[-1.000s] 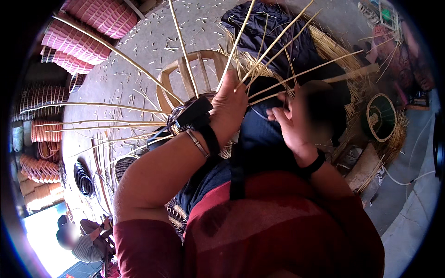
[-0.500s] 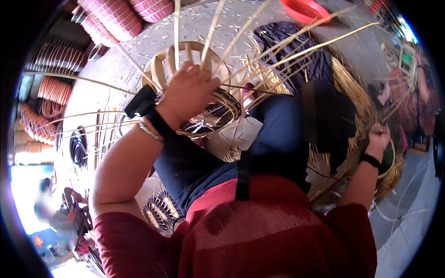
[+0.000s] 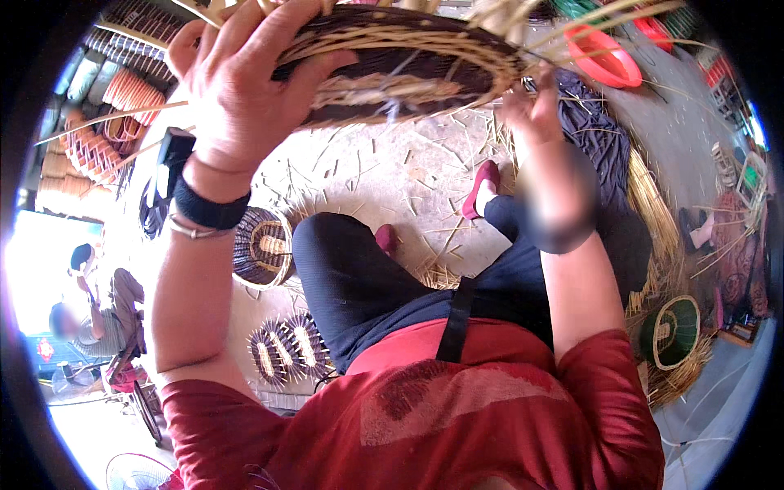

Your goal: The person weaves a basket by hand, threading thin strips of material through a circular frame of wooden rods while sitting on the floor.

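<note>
My left hand [image 3: 249, 98] is closed around the left part of a woven basket piece [image 3: 384, 65], lifted high and tilted at the top of the view. It has dark and pale weaving with long pale stakes [image 3: 612, 12] sticking out. My right hand [image 3: 535, 122] is at its right edge, fingers curled against the rim, with the wrist area blurred. Below the piece are my dark-trousered knees and red shoes [image 3: 482, 188].
Small baskets [image 3: 261, 245] and spiky woven pieces [image 3: 290, 347] lie left of my legs. Straw bundles [image 3: 641, 196], dark cloth [image 3: 588, 114], a red basin [image 3: 604, 57] and a green-lined basket [image 3: 670, 331] lie rightward. Stacked baskets [image 3: 131, 98] line the left; a seated co-worker [image 3: 90, 314] is lower left.
The basket piece has risen from my lap to the top of the view with my left hand. My right hand went out to the right, then came in to the piece's right edge.
</note>
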`<state>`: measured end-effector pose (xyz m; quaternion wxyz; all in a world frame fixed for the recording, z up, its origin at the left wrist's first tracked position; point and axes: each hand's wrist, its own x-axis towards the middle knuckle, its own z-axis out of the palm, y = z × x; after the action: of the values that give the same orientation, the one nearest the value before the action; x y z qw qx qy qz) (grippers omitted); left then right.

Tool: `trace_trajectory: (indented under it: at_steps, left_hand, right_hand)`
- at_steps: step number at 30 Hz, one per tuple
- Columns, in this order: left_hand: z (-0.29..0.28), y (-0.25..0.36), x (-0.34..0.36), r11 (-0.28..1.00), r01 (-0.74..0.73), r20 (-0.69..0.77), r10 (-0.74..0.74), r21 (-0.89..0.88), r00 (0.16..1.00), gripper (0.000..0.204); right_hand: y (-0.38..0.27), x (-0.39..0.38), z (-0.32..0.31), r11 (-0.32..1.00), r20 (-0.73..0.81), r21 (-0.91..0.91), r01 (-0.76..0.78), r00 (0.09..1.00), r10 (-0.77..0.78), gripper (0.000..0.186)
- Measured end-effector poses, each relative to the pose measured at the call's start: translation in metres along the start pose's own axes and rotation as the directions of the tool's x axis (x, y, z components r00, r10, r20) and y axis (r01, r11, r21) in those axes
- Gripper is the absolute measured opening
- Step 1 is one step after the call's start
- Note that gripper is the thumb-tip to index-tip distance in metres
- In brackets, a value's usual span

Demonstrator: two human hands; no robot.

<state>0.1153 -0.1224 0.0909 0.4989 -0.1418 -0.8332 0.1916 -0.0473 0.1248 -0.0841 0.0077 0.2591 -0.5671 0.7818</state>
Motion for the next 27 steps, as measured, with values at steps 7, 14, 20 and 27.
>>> trace_trajectory:
  at_steps: [7, 14, 20, 27]
  left_hand:
    - [0.107, 0.042, -0.104, 0.921, 0.255, 0.011, -0.263, -0.294, 0.965, 0.043]
    - [0.099, 0.151, -0.209, 0.698, 0.569, 0.5, -0.338, -0.435, 0.797, 0.043]
    - [0.08, 0.157, -0.195, 0.7, 0.579, 0.556, -0.307, -0.417, 0.772, 0.047]
    - [0.071, 0.168, -0.184, 0.676, 0.631, 0.591, -0.347, -0.38, 0.728, 0.048]
  right_hand:
    - [0.063, 0.012, -0.037, 0.962, 0.016, -0.204, 0.181, 0.983, -0.182, 0.092]
    - [0.081, -0.121, -0.083, 0.875, -0.032, -0.322, -0.36, 0.928, 0.37, 0.091]
    - [0.075, -0.133, -0.081, 0.961, -0.018, -0.23, -0.155, 0.988, 0.155, 0.094]
    - [0.053, -0.143, -0.078, 0.906, -0.056, -0.317, -0.282, 0.959, 0.278, 0.074]
